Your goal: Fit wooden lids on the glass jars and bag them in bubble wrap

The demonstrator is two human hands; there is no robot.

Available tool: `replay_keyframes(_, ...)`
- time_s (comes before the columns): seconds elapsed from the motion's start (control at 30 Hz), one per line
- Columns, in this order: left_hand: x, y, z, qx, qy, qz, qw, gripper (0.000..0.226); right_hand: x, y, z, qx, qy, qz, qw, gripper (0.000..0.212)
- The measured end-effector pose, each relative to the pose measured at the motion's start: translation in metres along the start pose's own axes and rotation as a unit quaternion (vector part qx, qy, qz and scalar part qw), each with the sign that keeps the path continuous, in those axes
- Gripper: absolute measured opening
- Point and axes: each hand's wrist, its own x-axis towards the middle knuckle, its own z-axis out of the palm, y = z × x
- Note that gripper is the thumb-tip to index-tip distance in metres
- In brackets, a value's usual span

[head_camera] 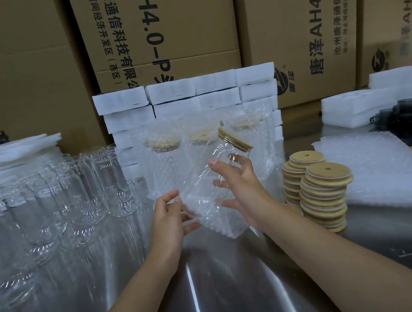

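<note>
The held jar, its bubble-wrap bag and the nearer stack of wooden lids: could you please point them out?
held jar [201, 178]: head view, on the bare glass wall
bubble-wrap bag [222, 227]: head view, on its lower end
nearer stack of wooden lids [323, 199]: head view, on the stack's side

A packing warehouse: stacked shipping cartons [159, 29] (printed), foam trays [347, 108].

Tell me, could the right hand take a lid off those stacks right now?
Probably not yet: the right hand grips the jar, the left hand the bag. The lid stacks stand close on its right, nothing between, so once freed the way looks open.
</note>
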Motion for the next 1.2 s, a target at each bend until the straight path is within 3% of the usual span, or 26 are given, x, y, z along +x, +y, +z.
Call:
replay_keyframes(0.2,0.0015,-0.0027,-0.003,0.076,0.024,0.072,0.994,0.027,0.0001,-0.0019,-0.0015,-0.02,0.025,-0.047,0.998,0.062)
replay_keyframes(0.53,-0.0033,-0.0013,-0.0004,0.08,0.029,0.117,0.989,0.024,0.001,0.0,-0.0017,-0.07,0.027,-0.067,0.995,0.076)
replay_keyframes(0.7,-0.0037,-0.0017,-0.0028,0.14,0.006,0.104,0.985,0.042,-0.0024,0.0028,-0.0005,-0.092,0.019,-0.082,0.992,0.072)
replay_keyframes(1.2,0.0012,-0.0004,-0.0056,0.083,0.045,0.13,0.987,0.041,-0.0043,-0.0034,0.0001,-0.107,0.037,-0.089,0.99,0.065)
